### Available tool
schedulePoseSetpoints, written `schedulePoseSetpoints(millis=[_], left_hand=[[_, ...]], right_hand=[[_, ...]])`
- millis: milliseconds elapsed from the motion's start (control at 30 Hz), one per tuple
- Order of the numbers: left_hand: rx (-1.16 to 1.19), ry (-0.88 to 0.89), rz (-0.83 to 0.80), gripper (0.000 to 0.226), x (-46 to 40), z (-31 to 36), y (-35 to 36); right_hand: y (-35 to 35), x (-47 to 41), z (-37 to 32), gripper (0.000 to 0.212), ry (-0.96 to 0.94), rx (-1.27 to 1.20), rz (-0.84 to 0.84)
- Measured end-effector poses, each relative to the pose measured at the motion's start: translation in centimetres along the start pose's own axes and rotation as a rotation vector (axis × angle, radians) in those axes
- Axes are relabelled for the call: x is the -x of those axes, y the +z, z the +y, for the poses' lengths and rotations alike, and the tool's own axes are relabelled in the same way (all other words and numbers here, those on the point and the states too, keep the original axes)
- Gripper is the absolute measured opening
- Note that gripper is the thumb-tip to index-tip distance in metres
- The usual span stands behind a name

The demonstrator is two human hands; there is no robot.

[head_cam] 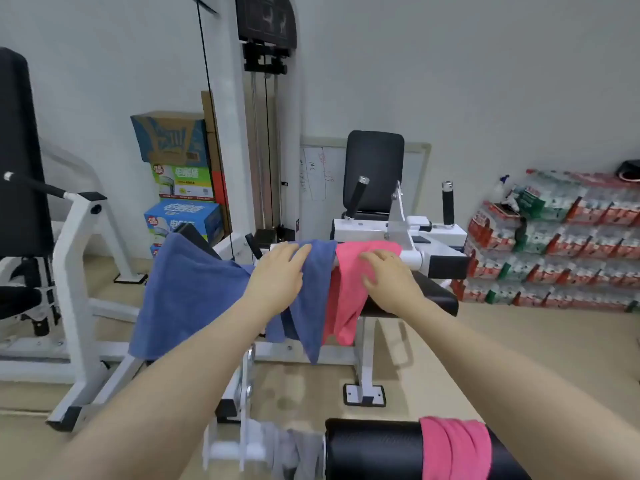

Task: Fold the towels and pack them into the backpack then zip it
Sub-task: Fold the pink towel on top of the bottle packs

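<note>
A blue towel (187,292) hangs over the white bar of a gym machine (415,258) in the middle of the view. A pink towel (346,306) hangs beside it on the right. My left hand (277,275) lies flat on the blue towel's top edge with straight fingers. My right hand (391,275) rests on the pink towel, fingers lightly bent over the fabric. Closer to me, a second pink towel (457,448) drapes over a black roller pad (374,448), and a grey towel (294,452) hangs from a white bar at the bottom. No backpack is in view.
Another machine with a black seat (17,150) stands at the left. Stacked cardboard boxes (180,174) sit by the back wall beside a weight stack tower (266,133). Packs of bottled water (561,244) line the right wall. The machine's white frame legs (363,393) stand on the beige floor.
</note>
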State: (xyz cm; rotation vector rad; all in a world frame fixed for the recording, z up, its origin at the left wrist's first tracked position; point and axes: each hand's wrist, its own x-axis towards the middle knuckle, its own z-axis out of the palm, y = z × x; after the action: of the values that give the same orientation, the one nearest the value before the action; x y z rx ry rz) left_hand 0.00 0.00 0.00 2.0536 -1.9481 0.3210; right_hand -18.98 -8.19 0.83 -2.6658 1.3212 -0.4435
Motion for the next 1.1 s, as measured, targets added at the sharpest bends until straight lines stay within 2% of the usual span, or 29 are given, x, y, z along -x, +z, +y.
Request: schedulePoseSetpoints(millis=[100,300,467,533,600,667,800,867,900,1000,1033,1100], left_hand=[[-0.024,-0.054,-0.016,0.056,-4.6,-1.1,1.7],[-0.105,-0.027,-0.132,0.055,-8.0,-1.8,5.0],[-0.182,-0.038,-0.024,0.043,-8.4,-2.3,7.0],[-0.218,-0.031,0.025,0.045,-8.4,-2.4,7.4],[-0.199,-0.02,0.034,0.047,-8.2,-2.5,7.3],[-0.199,-0.008,-0.019,0.057,-7.9,-2.3,7.1],[-0.206,0.004,-0.29,0.073,-6.7,-2.8,5.7],[-0.086,0.061,-0.274,0.073,-5.8,-1.7,3.6],[0.05,0.106,-0.204,0.07,-5.0,-0.7,2.2],[0.713,0.128,0.073,0.044,-1.6,3.8,-2.4],[0.946,0.108,0.108,0.035,-0.1,5.3,-3.9],[1.295,0.122,0.072,0.026,2.8,7.9,-6.2]], right_hand=[[0.7,-5.3,1.6,0.044,-0.024,0.038,0.033],[3.1,-10.4,3.0,0.048,-0.091,0.208,-0.082],[2.9,-11.3,3.9,0.039,-0.086,0.28,-0.081],[2.7,-10.9,3.9,0.034,-0.112,0.314,-0.078],[2.3,-9.8,4.1,0.03,-0.117,0.255,-0.037],[1.6,-8.2,4.2,0.025,-0.114,0.078,0.083],[-1.6,-4.0,3.4,0.017,-0.05,-0.275,0.336],[-3.4,-1.4,2.1,0.009,-0.045,-0.375,0.474],[-4.2,0.0,1.3,0.008,-0.036,-0.426,0.534],[-6.1,4.1,-1.0,0.012,0.006,-0.563,0.706],[-6.3,5.5,-1.6,0.012,0.003,-0.569,0.743],[-6.3,8.4,-2.6,0.015,0.004,-0.546,0.733]])
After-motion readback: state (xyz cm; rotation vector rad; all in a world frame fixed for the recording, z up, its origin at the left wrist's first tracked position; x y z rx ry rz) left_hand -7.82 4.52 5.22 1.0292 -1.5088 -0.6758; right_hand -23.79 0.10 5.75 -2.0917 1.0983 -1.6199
